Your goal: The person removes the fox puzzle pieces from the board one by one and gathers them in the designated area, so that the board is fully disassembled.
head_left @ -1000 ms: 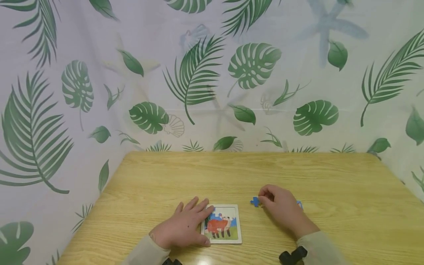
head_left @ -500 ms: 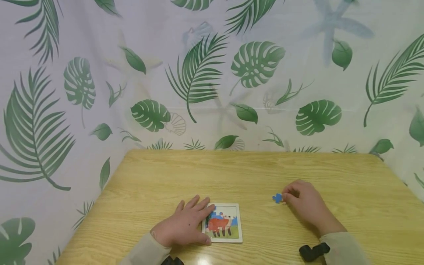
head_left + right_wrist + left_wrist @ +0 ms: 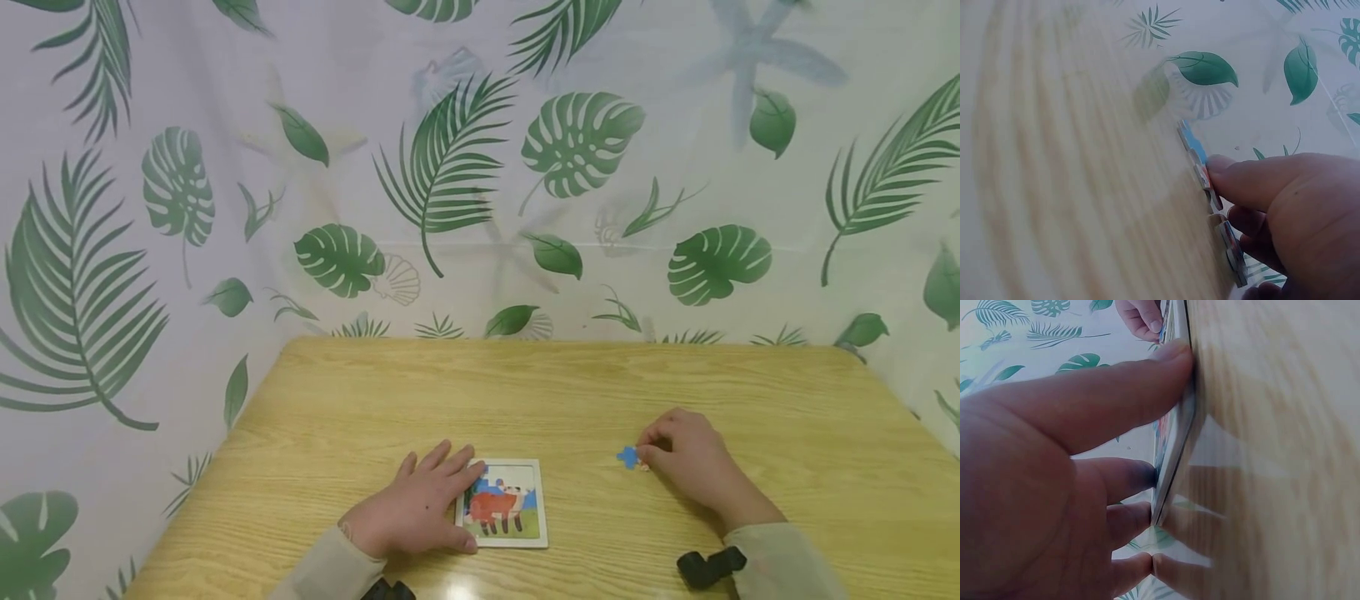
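A square white-rimmed puzzle board [image 3: 543,508] lies on the table, its picture showing a red and white animal on grass. My left hand [image 3: 420,508] spreads over its left side, with fingertips on the upper left corner and the thumb at the lower edge. In the left wrist view the thumb [image 3: 1116,394] presses the board's rim [image 3: 1180,425]. To the right, my right hand [image 3: 686,454] pinches a blue puzzle piece [image 3: 627,457] low over the table. A second puzzle piece [image 3: 1233,253] sits beside it under the curled fingers in the right wrist view.
The wood-grain table [image 3: 375,400] runs back to a white curtain [image 3: 465,317] printed with green leaves, which also hangs along both sides. Black camera mounts [image 3: 711,568] sit on the wrists.
My right hand has moved to the right with the blue puzzle piece, then lowered it slightly toward the table. The left hand has stayed on the board.
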`<state>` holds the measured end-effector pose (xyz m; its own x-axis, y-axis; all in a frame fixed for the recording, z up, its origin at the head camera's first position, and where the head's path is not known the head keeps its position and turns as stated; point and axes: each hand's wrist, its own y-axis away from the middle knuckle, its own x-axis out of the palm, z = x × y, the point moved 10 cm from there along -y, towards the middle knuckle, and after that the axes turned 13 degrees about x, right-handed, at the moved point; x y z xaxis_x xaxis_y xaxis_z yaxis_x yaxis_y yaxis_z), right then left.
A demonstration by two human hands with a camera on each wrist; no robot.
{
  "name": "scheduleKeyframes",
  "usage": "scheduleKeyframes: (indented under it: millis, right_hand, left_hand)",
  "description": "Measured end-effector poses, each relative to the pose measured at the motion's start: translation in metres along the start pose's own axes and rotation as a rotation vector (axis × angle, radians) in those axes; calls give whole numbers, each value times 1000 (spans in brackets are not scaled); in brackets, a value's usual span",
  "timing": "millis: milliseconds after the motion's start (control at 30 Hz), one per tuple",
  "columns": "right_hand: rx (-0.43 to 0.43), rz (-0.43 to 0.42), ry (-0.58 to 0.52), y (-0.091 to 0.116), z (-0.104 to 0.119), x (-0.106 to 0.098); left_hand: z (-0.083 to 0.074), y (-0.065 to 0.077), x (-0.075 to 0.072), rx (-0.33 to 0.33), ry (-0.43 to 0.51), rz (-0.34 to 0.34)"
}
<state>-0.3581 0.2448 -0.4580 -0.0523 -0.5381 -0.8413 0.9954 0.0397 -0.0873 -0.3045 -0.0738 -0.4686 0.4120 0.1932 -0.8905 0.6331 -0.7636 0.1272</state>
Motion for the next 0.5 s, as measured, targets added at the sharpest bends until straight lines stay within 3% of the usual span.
scheduleKeyframes:
  millis: [500]
  right_hand:
    - [6,8,15,2,4,0]
  left_hand:
    - [-1,1,-1,11,30,5]
